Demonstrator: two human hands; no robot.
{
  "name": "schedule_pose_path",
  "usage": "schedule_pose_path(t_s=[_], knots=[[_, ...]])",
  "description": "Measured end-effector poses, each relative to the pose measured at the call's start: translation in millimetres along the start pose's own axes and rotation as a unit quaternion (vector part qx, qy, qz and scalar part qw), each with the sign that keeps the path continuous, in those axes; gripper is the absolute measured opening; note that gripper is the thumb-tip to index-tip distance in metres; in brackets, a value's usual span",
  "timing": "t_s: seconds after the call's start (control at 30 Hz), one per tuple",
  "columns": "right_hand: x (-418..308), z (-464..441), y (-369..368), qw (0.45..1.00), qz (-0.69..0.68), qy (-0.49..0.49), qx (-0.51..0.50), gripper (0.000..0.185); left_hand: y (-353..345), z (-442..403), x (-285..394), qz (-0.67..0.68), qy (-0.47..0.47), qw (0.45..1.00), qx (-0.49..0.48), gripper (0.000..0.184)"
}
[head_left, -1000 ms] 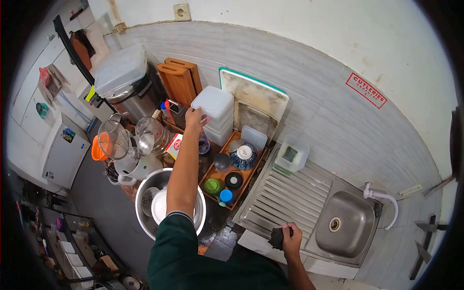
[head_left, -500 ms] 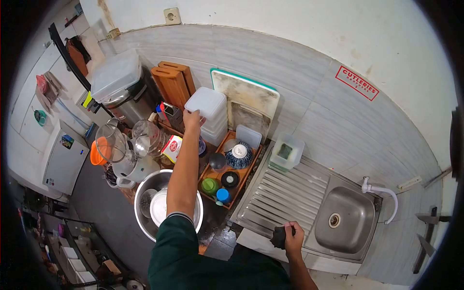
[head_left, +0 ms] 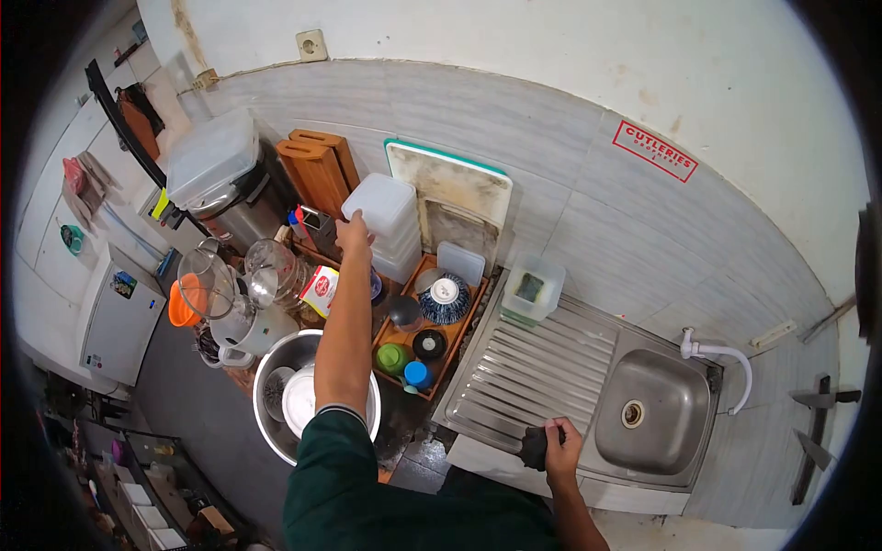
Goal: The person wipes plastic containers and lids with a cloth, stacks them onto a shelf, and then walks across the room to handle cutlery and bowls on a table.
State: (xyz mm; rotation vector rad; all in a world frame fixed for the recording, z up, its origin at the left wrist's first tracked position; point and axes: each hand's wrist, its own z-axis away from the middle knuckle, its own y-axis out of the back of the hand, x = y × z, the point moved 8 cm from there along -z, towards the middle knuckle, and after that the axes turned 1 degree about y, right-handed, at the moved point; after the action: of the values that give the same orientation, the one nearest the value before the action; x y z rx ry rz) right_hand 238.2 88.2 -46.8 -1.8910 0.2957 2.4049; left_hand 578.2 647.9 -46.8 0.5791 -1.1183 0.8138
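Observation:
My left hand [head_left: 354, 233] reaches across to the near left corner of a stack of white plastic containers [head_left: 380, 198]. Its fingers look partly extended against the stack's side, though some are hidden from view. A grey metal utensil holder [head_left: 319, 231] stands just left of that hand. In my right hand [head_left: 562, 447], by the front edge of the sink counter, a bunched black cloth [head_left: 534, 448] is gripped. Under my left forearm is a large steel bowl [head_left: 265, 415] with a white round lid or dish [head_left: 298, 397] and a strainer inside.
A wooden tray [head_left: 424, 393] holds a patterned bowl [head_left: 445, 299] and several lidded jars. The steel sink [head_left: 657, 404] and ribbed drainboard [head_left: 542, 367] lie to the right, with a sponge container [head_left: 533, 286] behind. Knives [head_left: 812, 441] hang on the right wall. Glass jars [head_left: 271, 273] crowd the left.
My left hand has slid slightly left and down along the container stack, off its lid edge. My right hand still grips the black cloth. The view has shifted a little.

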Motion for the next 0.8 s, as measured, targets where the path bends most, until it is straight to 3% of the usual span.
schedule_pose_path(t_s=[0.03,0.1,0.2,0.23,0.33,0.43,0.5,0.53,0.57,0.6,0.63,0.8], knots=[[0.8,-0.4,1.8,1.0,-0.004,0.011,0.009,0.021,-1.8,-0.5,-1.1,0.001,-0.001,1.0,-0.001,0.08],[-0.7,0.7,5.2,1.0,-0.008,0.023,0.016,0.022,12.7,21.8,14.1,-0.082,-0.039,0.989,0.113,0.083],[2.0,2.9,6.6,1.0,-0.014,-0.013,0.002,0.023,14.4,68.7,45.5,-0.113,-0.125,0.978,0.124,0.081],[0.1,3.3,6.2,1.0,-0.018,-0.001,0.0,0.022,10.3,98.0,62.5,-0.045,-0.174,0.982,0.058,0.068],[1.1,1.7,8.2,1.0,0.008,0.016,-0.014,0.022,-10.4,169.3,96.3,0.107,-0.205,0.958,-0.167,0.047],[0.6,2.9,5.8,0.999,0.013,0.012,-0.029,0.021,2.5,318.3,167.2,0.169,-0.27,0.852,-0.415,0.042],[-0.1,2.1,2.2,0.999,-0.011,0.004,-0.042,0.021,25.2,404.7,197.9,0.222,-0.335,0.718,-0.568,0.052],[-1.1,2.1,2.2,0.999,-0.007,0.015,-0.045,0.021,42.3,446.1,209.2,0.229,-0.395,0.634,-0.624,0.064],[-2.0,2.0,2.3,0.998,-0.002,0.025,-0.049,0.02,56.8,487.7,219.2,0.263,-0.447,0.499,-0.694,0.078],[-0.7,2.7,2.0,0.998,-0.011,0.018,-0.058,0.02,73.8,525.2,223.5,0.427,-0.401,0.447,-0.677,0.106],[5.8,1.2,4.1,0.998,-0.018,0.019,-0.064,0.02,84.6,554.9,227.7,0.511,-0.421,0.364,-0.655,0.12],[10.5,8.7,16.7,0.989,0.037,0.057,-0.128,0.026,123.4,616.9,185.5,0.495,-0.436,0.409,-0.63,0.117]])
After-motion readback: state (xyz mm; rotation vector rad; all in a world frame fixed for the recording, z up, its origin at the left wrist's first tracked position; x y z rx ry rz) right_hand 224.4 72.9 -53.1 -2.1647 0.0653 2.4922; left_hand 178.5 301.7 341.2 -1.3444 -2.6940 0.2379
